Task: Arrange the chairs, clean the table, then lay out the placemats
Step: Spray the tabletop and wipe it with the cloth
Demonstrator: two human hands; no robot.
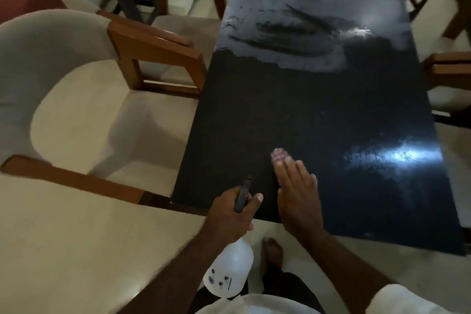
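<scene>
From the head view, my right hand (297, 201) lay flat and open on a cloth (279, 155) at the near end of the table (293, 109), palm down, fingers along its length. The hazy patch lay straight ahead. My left hand (230, 211) gripped the bottle (229, 270), nozzle forward, beside it.
</scene>
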